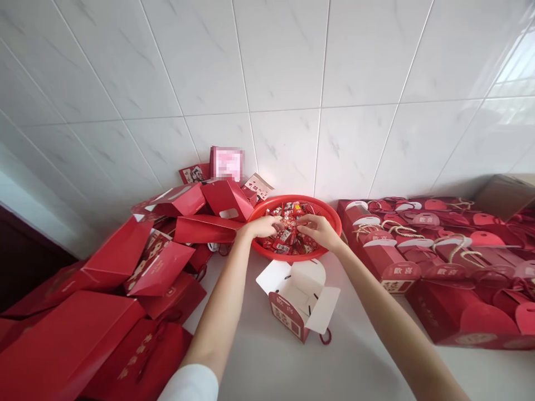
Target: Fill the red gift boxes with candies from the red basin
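Dips left hand (262,227) and right hand (321,231) into the red basket (292,258), fingers bent over wrapped sweets (284,245); cannot tell whether clasping any in either grip. Has the open box (288,320) upright on the table (259,362) just before the basket, flaps spread, likely for unobstructed access.

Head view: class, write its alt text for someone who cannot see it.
Bare left hand and bare right hand reach into a round red plastic basket of small wrapped packets. Before it stands an open red-and-white cardboard box, with heaped red boxes left, rowed red boxes right.
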`<state>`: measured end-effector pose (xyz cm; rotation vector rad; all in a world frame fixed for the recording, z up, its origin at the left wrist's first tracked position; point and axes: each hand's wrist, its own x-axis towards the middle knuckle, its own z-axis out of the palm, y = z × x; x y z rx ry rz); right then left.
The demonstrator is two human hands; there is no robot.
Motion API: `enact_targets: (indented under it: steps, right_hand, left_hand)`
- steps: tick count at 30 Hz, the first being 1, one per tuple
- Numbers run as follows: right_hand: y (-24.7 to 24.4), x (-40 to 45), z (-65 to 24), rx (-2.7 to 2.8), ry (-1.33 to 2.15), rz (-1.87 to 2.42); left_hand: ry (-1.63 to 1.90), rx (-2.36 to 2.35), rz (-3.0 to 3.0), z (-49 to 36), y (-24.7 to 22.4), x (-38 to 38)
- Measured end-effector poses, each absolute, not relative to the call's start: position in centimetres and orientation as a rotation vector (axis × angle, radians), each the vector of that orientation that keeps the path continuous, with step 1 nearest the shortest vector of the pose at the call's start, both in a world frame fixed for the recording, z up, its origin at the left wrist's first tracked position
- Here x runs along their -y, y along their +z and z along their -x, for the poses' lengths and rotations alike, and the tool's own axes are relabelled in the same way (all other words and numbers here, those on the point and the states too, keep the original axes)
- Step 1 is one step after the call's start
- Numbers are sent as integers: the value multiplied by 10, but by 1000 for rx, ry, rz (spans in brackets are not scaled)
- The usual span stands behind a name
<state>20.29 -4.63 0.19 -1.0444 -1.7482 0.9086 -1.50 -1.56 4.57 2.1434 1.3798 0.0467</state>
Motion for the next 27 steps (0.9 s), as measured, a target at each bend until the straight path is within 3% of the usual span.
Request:
enact_targets:
  steps: [7, 15, 27]
  right_hand:
    - [-9, 26, -201, 1536, 1185, 1058]
    - [-19, 22, -203, 1587, 1053, 1109]
    - [-24, 20, -200, 1934, 984, 1240]
  left_hand:
    - [-200, -1509, -2245, -1, 34, 3]
    - [-319, -1534, -2278, -18, 21, 8]
    - [-209, -1481, -2296, -19, 20, 14]
